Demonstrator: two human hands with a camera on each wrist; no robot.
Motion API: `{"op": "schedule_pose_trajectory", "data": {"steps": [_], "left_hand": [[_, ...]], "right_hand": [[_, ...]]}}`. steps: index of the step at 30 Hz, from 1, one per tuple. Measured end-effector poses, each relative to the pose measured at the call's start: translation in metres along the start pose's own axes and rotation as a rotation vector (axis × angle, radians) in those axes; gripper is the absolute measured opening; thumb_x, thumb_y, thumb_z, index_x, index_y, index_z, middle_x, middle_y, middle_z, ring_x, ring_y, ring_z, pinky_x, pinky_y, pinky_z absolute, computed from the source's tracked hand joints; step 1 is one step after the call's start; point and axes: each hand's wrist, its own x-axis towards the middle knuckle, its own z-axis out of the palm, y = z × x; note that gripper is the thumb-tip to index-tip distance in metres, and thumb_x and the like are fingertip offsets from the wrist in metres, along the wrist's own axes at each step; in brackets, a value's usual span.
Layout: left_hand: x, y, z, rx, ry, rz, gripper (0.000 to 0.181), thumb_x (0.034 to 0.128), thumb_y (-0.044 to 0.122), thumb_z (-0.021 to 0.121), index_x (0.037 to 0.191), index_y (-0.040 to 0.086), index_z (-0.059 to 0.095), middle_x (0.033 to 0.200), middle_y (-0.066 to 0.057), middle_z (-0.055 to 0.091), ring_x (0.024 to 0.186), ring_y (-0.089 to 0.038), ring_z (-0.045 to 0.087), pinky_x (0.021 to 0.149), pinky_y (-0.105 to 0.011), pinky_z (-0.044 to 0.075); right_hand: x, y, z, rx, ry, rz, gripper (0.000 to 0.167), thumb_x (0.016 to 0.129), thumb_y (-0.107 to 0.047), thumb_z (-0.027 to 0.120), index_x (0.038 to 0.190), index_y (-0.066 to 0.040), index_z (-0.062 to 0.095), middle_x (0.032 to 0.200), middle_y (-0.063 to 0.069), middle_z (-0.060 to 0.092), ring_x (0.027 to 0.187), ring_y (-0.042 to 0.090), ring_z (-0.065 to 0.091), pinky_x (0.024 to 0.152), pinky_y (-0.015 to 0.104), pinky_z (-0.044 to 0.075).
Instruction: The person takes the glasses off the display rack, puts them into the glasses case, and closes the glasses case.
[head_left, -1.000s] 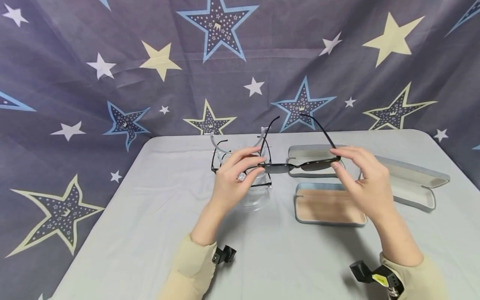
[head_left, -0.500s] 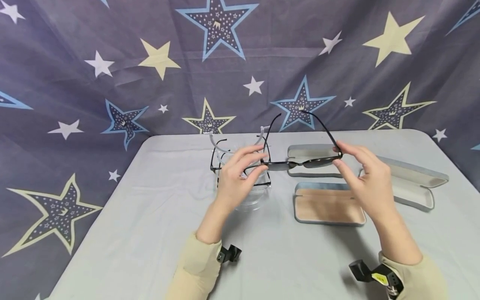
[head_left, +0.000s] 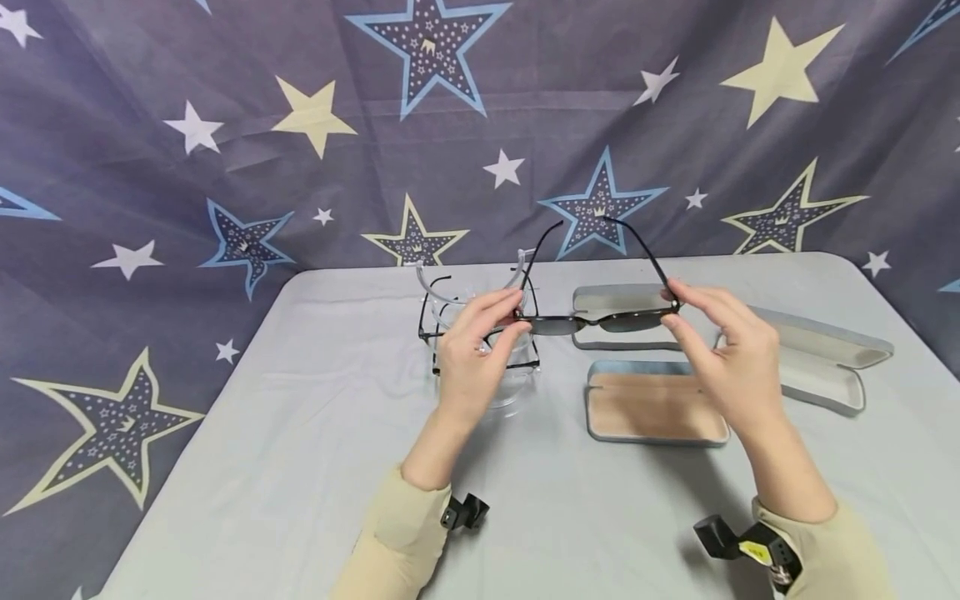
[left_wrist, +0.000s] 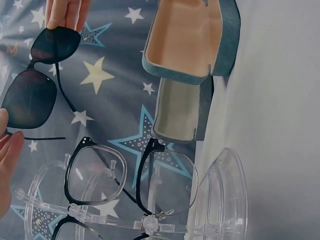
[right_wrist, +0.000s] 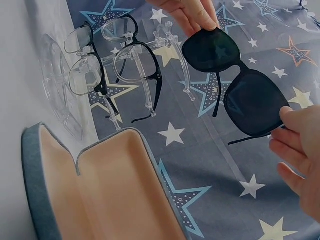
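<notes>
A pair of dark sunglasses (head_left: 630,322) is held up above the table, temples unfolded and pointing away. My left hand (head_left: 474,358) pinches its left end between thumb and fingers; my right hand (head_left: 723,354) pinches the right end at the hinge. Both dark lenses (left_wrist: 31,97) show in the wrist views. Behind and below my left hand stands a clear plastic glasses stand (right_wrist: 167,40). Two pairs of black-topped, clear-lensed glasses (left_wrist: 95,172) rest on it, one above the other. In the head view my left hand partly hides the stand.
An open blue-grey case with peach lining (head_left: 656,412) lies right of the stand. Behind it sits an open grey case (head_left: 600,337), and another open case (head_left: 821,375) is at the far right, partly behind my right hand. A star-patterned curtain (head_left: 480,133) hangs at the table's back edge.
Both hands have raised the sunglasses slightly and levelled them, with the left hand shifting a little to the right. The stand and cases have stayed in place.
</notes>
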Motion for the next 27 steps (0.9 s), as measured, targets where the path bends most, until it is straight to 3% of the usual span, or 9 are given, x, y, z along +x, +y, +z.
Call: {"op": "schedule_pose_trajectory", "data": {"steps": [11, 14, 17, 20, 27], "left_hand": [[0.0002, 0.0003, -0.0015, 0.007, 0.000, -0.003, 0.027, 0.0762, 0.009, 0.072, 0.101, 0.001, 0.068, 0.104, -0.009, 0.066, 0.077, -0.014, 0.062, 0.072, -0.021, 0.052], [0.0001, 0.0005, -0.0009, 0.012, 0.006, 0.003, 0.027, 0.0750, 0.008, 0.073, 0.100, 0.000, 0.069, 0.103, -0.009, 0.066, 0.076, -0.014, 0.062, 0.071, -0.021, 0.051], [-0.0006, 0.0005, 0.0000, 0.019, 0.009, 0.017, 0.026, 0.0737, 0.007, 0.073, 0.099, 0.000, 0.069, 0.102, -0.010, 0.067, 0.075, -0.014, 0.062, 0.070, -0.021, 0.051], [-0.0012, 0.0014, 0.0009, 0.036, 0.000, 0.037, 0.024, 0.0748, 0.008, 0.073, 0.098, 0.001, 0.069, 0.102, -0.010, 0.067, 0.076, -0.014, 0.063, 0.071, -0.019, 0.051], [-0.0019, 0.0032, 0.0002, 0.064, 0.012, 0.070, 0.020, 0.0749, 0.008, 0.073, 0.094, 0.002, 0.071, 0.100, -0.010, 0.067, 0.082, -0.015, 0.065, 0.074, -0.019, 0.051]], "right_hand": [[-0.0004, -0.0001, -0.0005, -0.036, -0.010, -0.027, 0.039, 0.071, 0.007, 0.071, 0.108, -0.004, 0.067, 0.097, 0.015, 0.067, 0.086, -0.008, 0.052, 0.053, 0.014, 0.028], [-0.0011, 0.0005, -0.0007, -0.043, -0.015, -0.028, 0.038, 0.072, 0.007, 0.071, 0.108, -0.005, 0.067, 0.097, 0.015, 0.067, 0.088, -0.008, 0.053, 0.057, 0.012, 0.031], [-0.0018, 0.0011, -0.0009, -0.054, -0.020, -0.022, 0.038, 0.072, 0.007, 0.071, 0.108, -0.006, 0.067, 0.096, 0.015, 0.067, 0.094, -0.007, 0.054, 0.072, 0.009, 0.039], [-0.0028, 0.0018, -0.0015, -0.075, -0.024, -0.022, 0.038, 0.072, 0.005, 0.071, 0.108, -0.006, 0.067, 0.096, 0.015, 0.067, 0.098, -0.003, 0.054, 0.086, 0.010, 0.040], [-0.0036, 0.0030, 0.0000, -0.071, -0.041, -0.023, 0.037, 0.074, 0.004, 0.070, 0.109, -0.007, 0.066, 0.096, 0.013, 0.067, 0.095, -0.007, 0.053, 0.079, 0.008, 0.039]]}}
